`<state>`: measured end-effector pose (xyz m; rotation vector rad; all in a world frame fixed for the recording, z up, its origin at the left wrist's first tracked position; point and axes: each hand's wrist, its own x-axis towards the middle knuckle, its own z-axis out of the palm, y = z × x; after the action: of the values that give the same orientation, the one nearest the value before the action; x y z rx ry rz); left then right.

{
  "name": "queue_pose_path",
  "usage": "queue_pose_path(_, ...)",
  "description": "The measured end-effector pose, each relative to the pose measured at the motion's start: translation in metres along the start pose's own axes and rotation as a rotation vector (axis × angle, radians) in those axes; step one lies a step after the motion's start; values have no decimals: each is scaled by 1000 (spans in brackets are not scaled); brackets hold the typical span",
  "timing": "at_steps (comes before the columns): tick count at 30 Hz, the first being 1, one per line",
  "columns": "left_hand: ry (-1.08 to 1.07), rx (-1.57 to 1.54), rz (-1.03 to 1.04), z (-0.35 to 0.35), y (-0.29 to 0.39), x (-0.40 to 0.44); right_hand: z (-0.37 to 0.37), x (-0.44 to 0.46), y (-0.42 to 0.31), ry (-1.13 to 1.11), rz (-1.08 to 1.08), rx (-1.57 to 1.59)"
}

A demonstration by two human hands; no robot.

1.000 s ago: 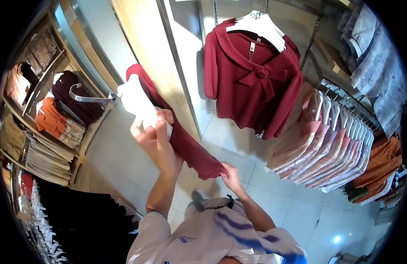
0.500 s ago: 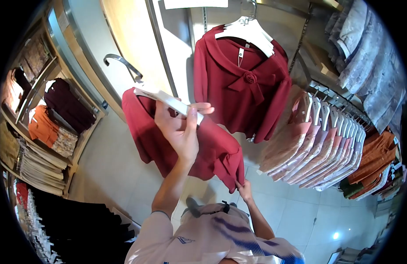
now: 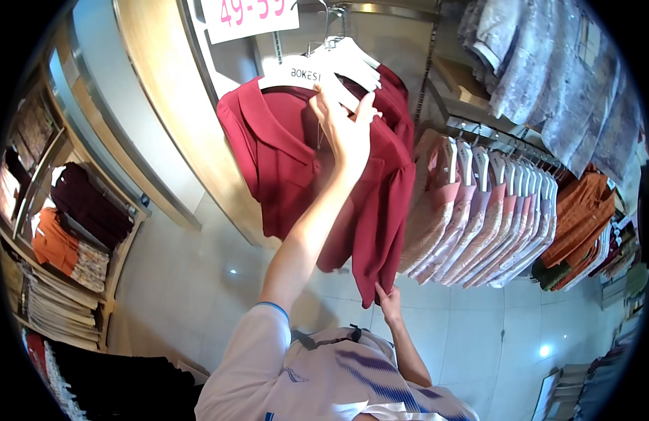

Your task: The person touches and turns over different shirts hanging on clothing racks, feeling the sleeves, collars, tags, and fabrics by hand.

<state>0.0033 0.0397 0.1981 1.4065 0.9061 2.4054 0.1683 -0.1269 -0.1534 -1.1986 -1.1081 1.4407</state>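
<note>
Red blouse (image 3: 286, 186) held up on its hanger, with one sleeve in the other hand

The red blouse is in the upper middle of the frame, its front facing the viewer. It hangs from a white hanger (image 3: 296, 75) which has dark letters on it. The left hand (image 3: 345, 137) closes its fingers on the right part of this hanger, so most of the cloth lies below and around the grip, and the forearm crosses in front of the blouse. The right hand (image 3: 390, 304), lower and near the centre, pinches the low end of the sleeve (image 3: 382, 235).

The action in hand appears to be holding the blouse up while its sleeve is drawn downward. From this position, any move of the hanger would call for a steady left grip, and for the right hand to follow or to give slack, so that the cloth is not strained.

Just behind, another red garment (image 3: 395, 88) hangs near more white hangers (image 3: 351, 62). Whether the hook of the held hanger rests on a support, I cannot tell. A price sign (image 3: 251, 19) is at the upper left, and pink patterned garments (image 3: 472, 235) hang to the right.
</note>
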Motion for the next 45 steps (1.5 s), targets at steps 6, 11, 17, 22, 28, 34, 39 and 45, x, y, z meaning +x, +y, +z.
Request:
queue_pose_path(6,9,157,66,35,-27,18,1,-8,-41,57,-29,60)
queue_pose_path(11,127,515,136,40,-60,31,-9,-4,-48,14,-57,84)
queue_pose_path(17,136,525,128,35,-80,25,-11,1,-43,10,-56,109)
queue_pose_path(22,146,563,86,27,-88,22,-14,3,-34,-5,-67,169)
queue_pose_path(28,66,406,56,25,-93,21,-22,0,-20,-13,8,258)
queue_pose_path(34,-24,274,94,24,-105,25,-15,3,-36,-45,10,264)
queue_pose_path(39,-105,20,-36,20,-91,22,-10,8,-43,-48,-46,177)
queue_pose_path(45,-228,38,-89,-2,-74,19,-4,7,-74,-69,-49,197)
